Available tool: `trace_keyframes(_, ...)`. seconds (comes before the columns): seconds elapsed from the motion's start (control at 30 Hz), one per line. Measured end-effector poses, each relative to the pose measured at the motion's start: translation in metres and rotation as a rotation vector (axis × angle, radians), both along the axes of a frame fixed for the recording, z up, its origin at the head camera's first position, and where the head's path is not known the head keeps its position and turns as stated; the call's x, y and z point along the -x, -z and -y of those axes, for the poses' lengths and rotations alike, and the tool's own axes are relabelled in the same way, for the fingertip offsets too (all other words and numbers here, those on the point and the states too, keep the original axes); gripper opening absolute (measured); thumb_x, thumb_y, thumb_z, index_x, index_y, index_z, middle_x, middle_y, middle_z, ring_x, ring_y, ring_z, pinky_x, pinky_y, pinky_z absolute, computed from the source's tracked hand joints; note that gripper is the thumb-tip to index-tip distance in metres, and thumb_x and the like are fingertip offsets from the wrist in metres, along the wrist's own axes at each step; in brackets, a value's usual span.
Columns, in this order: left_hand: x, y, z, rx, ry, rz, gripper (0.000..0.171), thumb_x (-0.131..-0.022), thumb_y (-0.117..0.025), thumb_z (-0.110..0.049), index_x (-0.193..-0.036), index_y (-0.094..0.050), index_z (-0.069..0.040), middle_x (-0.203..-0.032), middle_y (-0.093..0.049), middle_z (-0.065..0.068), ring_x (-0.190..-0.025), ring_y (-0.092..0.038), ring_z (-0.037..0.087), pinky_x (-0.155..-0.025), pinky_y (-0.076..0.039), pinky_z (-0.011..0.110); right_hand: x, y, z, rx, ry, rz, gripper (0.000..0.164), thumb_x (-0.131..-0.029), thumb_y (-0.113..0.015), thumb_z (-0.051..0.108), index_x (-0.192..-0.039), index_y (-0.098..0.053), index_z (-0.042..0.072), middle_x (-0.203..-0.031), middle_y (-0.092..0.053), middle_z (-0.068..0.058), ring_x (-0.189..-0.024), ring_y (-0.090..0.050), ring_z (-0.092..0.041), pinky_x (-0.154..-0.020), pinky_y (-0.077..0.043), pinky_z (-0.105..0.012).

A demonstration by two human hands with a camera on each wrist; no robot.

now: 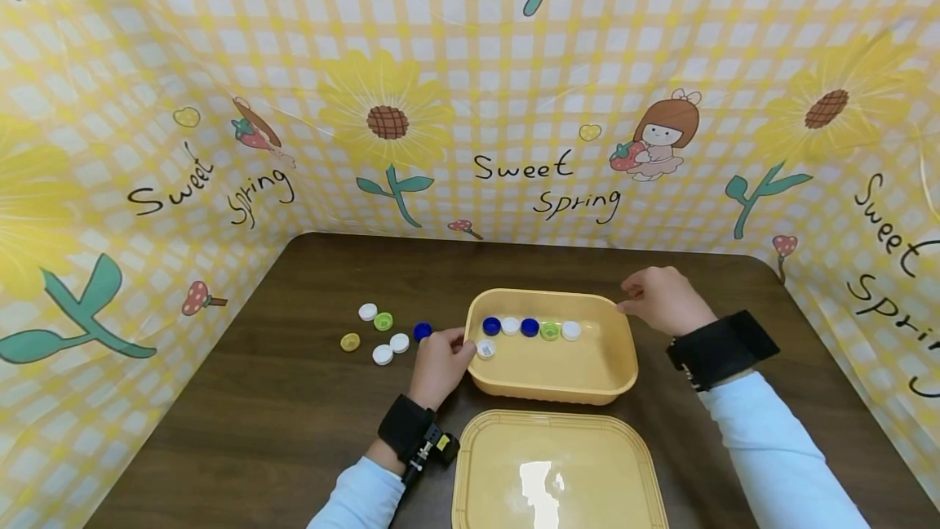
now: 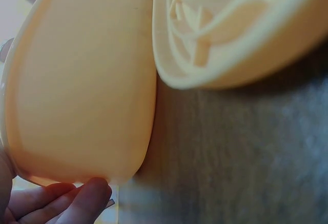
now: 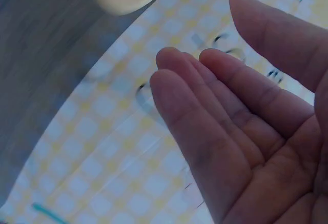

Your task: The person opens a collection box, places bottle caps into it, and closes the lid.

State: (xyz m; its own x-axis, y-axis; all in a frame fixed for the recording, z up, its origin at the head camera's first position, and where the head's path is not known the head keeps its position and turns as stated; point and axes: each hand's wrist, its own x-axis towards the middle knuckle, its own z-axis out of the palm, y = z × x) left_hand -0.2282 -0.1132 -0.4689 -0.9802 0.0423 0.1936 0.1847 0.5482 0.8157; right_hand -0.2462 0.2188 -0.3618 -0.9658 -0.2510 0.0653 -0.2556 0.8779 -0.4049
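Note:
A yellow plastic tub stands on the dark wooden table. Inside it, along the far side, runs a row of blue, white and green bottle caps. One more white cap lies by the tub's left wall. My left hand grips that left wall by the rim; in the left wrist view its fingers are on the tub's edge. Beside the tub's far right corner is my right hand. The right wrist view shows its palm and loosely bent fingers, holding nothing.
Left of the tub lie several loose caps: white, green, yellow and a blue one next to my left hand. A yellow lid lies in front of the tub. Checked cloth surrounds the table.

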Motion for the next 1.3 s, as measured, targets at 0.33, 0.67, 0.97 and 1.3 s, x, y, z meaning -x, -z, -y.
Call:
trace_keyframes(0.33, 0.0, 0.001, 0.0, 0.004, 0.004, -0.003, 0.028, -0.088, -0.062, -0.009, -0.111, -0.07, 0.005, -0.086, -0.071, 0.009, -0.069, -0.064, 0.011, -0.061, -0.054, 0.027, -0.007, 0.01, -0.071, 0.014, 0.13, 0.084, 0.043, -0.087, -0.071, 0.018, -0.114, -0.062, -0.014, -0.103, -0.065, -0.028, -0.094, -0.061, -0.043, -0.075, -0.05, -0.05)
trace_keyframes(0.67, 0.001, 0.002, 0.001, 0.009, 0.001, 0.001, 0.028, -0.087, -0.062, -0.008, -0.11, -0.07, 0.004, -0.085, -0.071, 0.009, -0.067, -0.063, 0.011, -0.06, -0.053, 0.027, -0.004, 0.05, -0.105, 0.01, 0.197, 0.141, 0.042, -0.083, -0.07, 0.01, -0.115, -0.061, -0.015, -0.106, -0.063, -0.031, -0.097, -0.058, -0.046, -0.076, -0.049, -0.051)
trace_keyframes(0.97, 0.001, 0.003, 0.001, 0.011, -0.002, -0.006, 0.027, -0.087, -0.062, -0.009, -0.11, -0.071, 0.004, -0.083, -0.071, 0.007, -0.066, -0.061, 0.01, -0.06, -0.052, 0.026, 0.001, 0.07, -0.122, -0.044, 0.255, 0.113, 0.04, -0.08, -0.072, 0.008, -0.111, -0.062, -0.014, -0.108, -0.06, -0.035, -0.101, -0.054, -0.052, -0.08, -0.046, -0.056)
trace_keyframes(1.3, 0.001, 0.004, 0.001, 0.014, 0.0, -0.015, 0.027, -0.086, -0.062, -0.009, -0.108, -0.072, 0.003, -0.078, -0.069, 0.004, -0.063, -0.058, 0.009, -0.057, -0.049, 0.025, 0.005, 0.085, -0.126, -0.029, 0.254, 0.108, 0.04, -0.079, -0.075, 0.007, -0.111, -0.064, -0.014, -0.106, -0.063, -0.034, -0.098, -0.055, -0.052, -0.077, -0.047, -0.056)
